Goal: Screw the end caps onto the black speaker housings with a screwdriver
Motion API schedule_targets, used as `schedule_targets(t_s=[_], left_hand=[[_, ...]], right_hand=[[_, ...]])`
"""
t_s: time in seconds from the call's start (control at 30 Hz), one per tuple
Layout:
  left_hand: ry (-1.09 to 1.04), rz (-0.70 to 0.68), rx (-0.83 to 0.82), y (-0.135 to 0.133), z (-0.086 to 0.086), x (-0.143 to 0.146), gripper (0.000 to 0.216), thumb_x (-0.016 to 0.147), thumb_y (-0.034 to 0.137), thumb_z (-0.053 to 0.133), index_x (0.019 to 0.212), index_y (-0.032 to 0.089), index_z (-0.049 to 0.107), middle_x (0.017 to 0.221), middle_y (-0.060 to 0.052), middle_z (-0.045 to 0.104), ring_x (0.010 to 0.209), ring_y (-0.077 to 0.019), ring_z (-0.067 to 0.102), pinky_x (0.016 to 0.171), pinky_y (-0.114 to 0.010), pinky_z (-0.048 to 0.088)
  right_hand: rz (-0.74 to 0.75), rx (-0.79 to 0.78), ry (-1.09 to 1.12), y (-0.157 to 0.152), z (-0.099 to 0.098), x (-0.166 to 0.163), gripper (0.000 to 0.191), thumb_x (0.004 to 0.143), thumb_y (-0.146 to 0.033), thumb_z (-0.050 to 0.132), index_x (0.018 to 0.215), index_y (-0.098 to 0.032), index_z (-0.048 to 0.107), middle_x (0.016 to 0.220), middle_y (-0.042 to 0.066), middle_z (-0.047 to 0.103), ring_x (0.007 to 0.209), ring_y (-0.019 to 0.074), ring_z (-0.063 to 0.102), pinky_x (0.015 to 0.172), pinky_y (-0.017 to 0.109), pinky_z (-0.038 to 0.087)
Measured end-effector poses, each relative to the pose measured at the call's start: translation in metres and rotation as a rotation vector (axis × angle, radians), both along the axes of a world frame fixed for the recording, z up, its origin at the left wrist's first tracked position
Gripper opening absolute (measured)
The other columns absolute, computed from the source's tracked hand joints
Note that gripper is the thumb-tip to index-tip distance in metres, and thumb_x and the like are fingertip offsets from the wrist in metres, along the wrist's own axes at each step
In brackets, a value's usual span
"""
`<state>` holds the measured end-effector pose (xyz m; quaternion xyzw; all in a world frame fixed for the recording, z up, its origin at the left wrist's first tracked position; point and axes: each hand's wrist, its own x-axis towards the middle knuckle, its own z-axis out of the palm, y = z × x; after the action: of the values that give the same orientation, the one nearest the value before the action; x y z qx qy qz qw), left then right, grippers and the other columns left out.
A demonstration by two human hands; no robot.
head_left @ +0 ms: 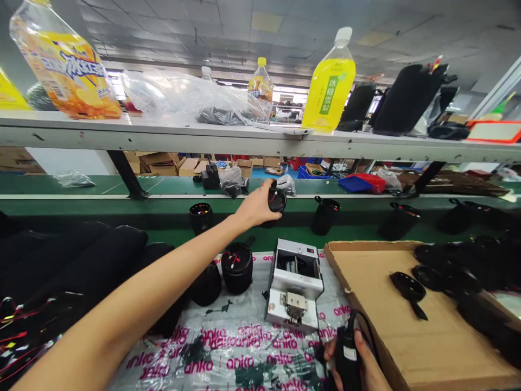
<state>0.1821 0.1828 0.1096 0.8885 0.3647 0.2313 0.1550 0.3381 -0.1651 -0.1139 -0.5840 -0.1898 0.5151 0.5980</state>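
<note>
Hanging onto black cylinder with snugly curled left grip, 12 o'clock from white machine, plus labelled black piece at 5 with wrapped right grip. Spotting pink "anko" across tabletop wrap.

Looks forward and down from a wearer's head, on the near side of the white machine and higher than it. Aims just beyond the machine and a little to its left, so sees its top from above. Takes in the left forearm at close range, left of the machine, and the right hand near it, on the right. Catches the shelf almost edge-on, beyond and above the machine, and reaches the ceiling past it.
</note>
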Motion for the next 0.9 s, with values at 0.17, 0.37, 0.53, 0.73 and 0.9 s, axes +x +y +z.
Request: schedule_targets(t_s=[0.17, 0.37, 0.53, 0.73, 0.9], left_hand=[[-0.539, -0.311, 0.275, -0.058, 0.032, -0.071, 0.115, 0.077, 0.039, 0.102, 0.170, 0.031, 0.035, 0.180, -0.011, 0.044, 0.152, -0.0360, 0.064, 0.131, -0.049, 0.053], [-0.782, -0.198, -0.130, -0.172, 0.004, -0.155, 0.124, 0.074, 0.071, 0.101, 0.175, 0.039, 0.037, 0.152, -0.010, 0.069, 0.130, -0.0427, 0.078, 0.100, -0.056, 0.075], [-0.734, -0.115, -0.498, -0.216, -0.097, -0.201, 0.142, 0.058, 0.041, 0.113, 0.175, 0.040, 0.033, 0.144, -0.015, 0.076, 0.122, -0.0439, 0.083, 0.097, -0.050, 0.076], [-0.507, -0.215, -0.744, -0.195, -0.160, -0.207, 0.124, 0.069, 0.015, 0.098, 0.175, 0.035, 0.034, 0.168, -0.021, 0.059, 0.160, -0.0467, 0.056, 0.136, -0.068, 0.041], [-0.734, -0.274, -0.880, -0.207, -0.175, -0.202, 0.114, 0.078, 0.050, 0.100, 0.174, 0.025, 0.042, 0.181, -0.020, 0.043, 0.170, -0.0477, 0.041, 0.141, -0.060, 0.033]], right_hand=[[-0.017, 0.293, 0.002, 0.015, 0.074, 0.011, 0.087, 0.068, -0.101, 0.077, 0.071, -0.014, 0.078, 0.072, 0.009, 0.070, 0.036, 0.0143, 0.056, 0.040, 0.026, 0.043], [0.027, 0.691, -0.117, 0.049, 0.185, 0.020, 0.073, 0.075, -0.090, 0.078, 0.070, -0.017, 0.076, 0.065, 0.002, 0.060, 0.036, 0.0149, 0.055, 0.036, 0.027, 0.045], [0.189, 0.980, -0.279, 0.075, 0.200, -0.010, 0.080, 0.093, -0.093, 0.059, 0.086, -0.017, 0.083, 0.071, 0.005, 0.066, 0.040, 0.0173, 0.060, 0.035, 0.028, 0.045], [0.195, 0.973, -0.407, 0.096, 0.159, -0.046, 0.085, 0.096, -0.094, 0.054, 0.095, -0.015, 0.084, 0.084, 0.009, 0.071, 0.053, 0.0196, 0.068, 0.048, 0.031, 0.054], [0.212, 0.943, -0.341, 0.110, 0.143, -0.056, 0.085, 0.092, -0.097, 0.060, 0.096, -0.016, 0.088, 0.084, 0.010, 0.075, 0.046, 0.0187, 0.066, 0.045, 0.030, 0.052]])
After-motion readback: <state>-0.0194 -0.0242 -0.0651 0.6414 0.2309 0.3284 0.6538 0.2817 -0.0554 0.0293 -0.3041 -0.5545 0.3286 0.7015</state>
